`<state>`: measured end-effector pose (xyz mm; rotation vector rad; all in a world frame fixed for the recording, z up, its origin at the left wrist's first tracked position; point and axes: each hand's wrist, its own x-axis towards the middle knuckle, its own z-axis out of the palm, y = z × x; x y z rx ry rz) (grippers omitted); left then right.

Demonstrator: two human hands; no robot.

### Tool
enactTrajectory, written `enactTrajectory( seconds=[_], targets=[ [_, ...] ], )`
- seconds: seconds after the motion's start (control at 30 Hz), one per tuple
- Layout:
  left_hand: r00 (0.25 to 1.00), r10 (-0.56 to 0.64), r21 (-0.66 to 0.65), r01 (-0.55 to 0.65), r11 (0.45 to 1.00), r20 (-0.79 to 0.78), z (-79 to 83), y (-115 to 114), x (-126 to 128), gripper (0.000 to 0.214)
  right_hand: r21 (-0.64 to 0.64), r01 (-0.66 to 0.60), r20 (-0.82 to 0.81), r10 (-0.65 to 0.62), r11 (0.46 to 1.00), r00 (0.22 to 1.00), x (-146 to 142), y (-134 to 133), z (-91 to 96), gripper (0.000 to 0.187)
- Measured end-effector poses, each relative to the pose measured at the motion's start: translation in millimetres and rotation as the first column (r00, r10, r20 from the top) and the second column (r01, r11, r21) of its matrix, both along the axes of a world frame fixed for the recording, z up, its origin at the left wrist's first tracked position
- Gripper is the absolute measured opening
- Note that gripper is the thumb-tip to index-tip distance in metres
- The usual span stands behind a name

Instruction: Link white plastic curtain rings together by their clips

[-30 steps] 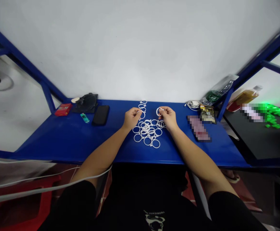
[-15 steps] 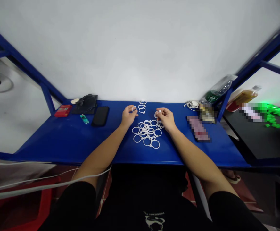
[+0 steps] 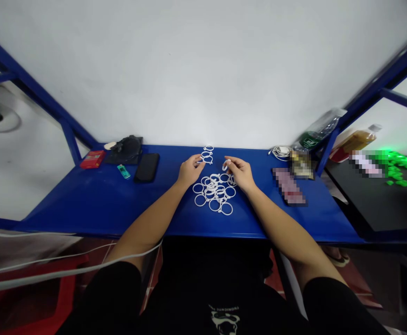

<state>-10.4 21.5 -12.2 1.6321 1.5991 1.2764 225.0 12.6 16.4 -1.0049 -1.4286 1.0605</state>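
White plastic rings with small eyelets, like curtain rings (image 3: 227,208), lie in a loose, overlapping pile on the blue table (image 3: 126,204). Behind the pile, a short row of rings (image 3: 206,154) runs toward the wall. My left hand (image 3: 189,170) is at the near end of this row, thumb and fingers closed on a white ring (image 3: 200,161) mostly hidden by the fingertips. My right hand (image 3: 241,174) hovers over the pile's right side, pinching another ring (image 3: 225,165) upright between thumb and fingers.
On the left lie a black phone (image 3: 146,168), a teal packet (image 3: 123,171), a red box (image 3: 92,159) and a black plastic bag (image 3: 125,148). To the right are a white cable (image 3: 280,152), a blurred pink item (image 3: 289,186) and a leaning clear bottle (image 3: 320,130).
My left hand has moved slightly right, bringing its ring from beside the row to the row's near end. My right hand stays nearly in place, its ring slightly shifted.
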Motion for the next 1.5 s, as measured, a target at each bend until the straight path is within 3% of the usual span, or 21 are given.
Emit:
enactTrajectory(
  seconds=[0.1, 0.23, 0.43, 0.6, 0.73, 0.83, 0.93, 1.17, 1.5],
  targets=[
    [1.000, -0.005, 0.022, 0.005, 1.000, 0.004, -0.5, 2, -1, 0.040, 0.024, -0.047, 0.029, 0.046, 0.999, 0.999, -2, -2, -2.0, 0.055],
    [0.997, -0.075, 0.056, 0.076, 0.996, -0.020, 5.0, -6, 3, 0.021, 0.057, -0.073, 0.097, 0.067, 0.996, 0.993, -4, -5, -5.7, 0.054],
    [0.973, -0.130, 0.191, 0.167, 0.967, -0.190, 13.7, -22, 16, 0.027, 0.207, -0.090, 0.263, 0.033, 0.974, 0.964, -6, -11, -4.1, 0.039],
    [0.910, -0.248, 0.171, 0.317, 0.933, -0.332, 12.7, -19, 15, 0.022, 0.185, -0.066, 0.268, 0.015, 0.981, 0.963, -7, -13, -4.1, 0.034],
    [0.887, -0.291, 0.196, 0.376, 0.906, -0.358, 14.4, -20, 14, 0.021, 0.181, -0.003, 0.223, -0.038, 0.984, 0.974, -5, -10, -5.7, 0.037],
    [0.901, -0.289, 0.256, 0.378, 0.890, -0.324, 17.9, -24, 16, 0.023, 0.151, 0.011, 0.173, -0.037, 0.989, 0.984, -4, -9, -4.8, 0.042],
    [0.911, -0.276, 0.297, 0.366, 0.882, -0.305, 20.8, -28, 18, 0.024, 0.139, -0.056, 0.192, 0.029, 0.989, 0.981, -5, -13, -1.6, 0.042],
    [0.892, -0.273, 0.315, 0.392, 0.864, -0.360, 17.8, -27, 17, 0.022, 0.253, -0.184, 0.321, 0.097, 0.950, 0.942, -7, -22, 3.7, 0.035],
    [0.895, -0.270, 0.274, 0.376, 0.885, -0.356, 15.8, -28, 17, 0.026, 0.215, -0.261, 0.337, 0.179, 0.941, 0.924, -3, -21, 7.2, 0.031]
  ],
)
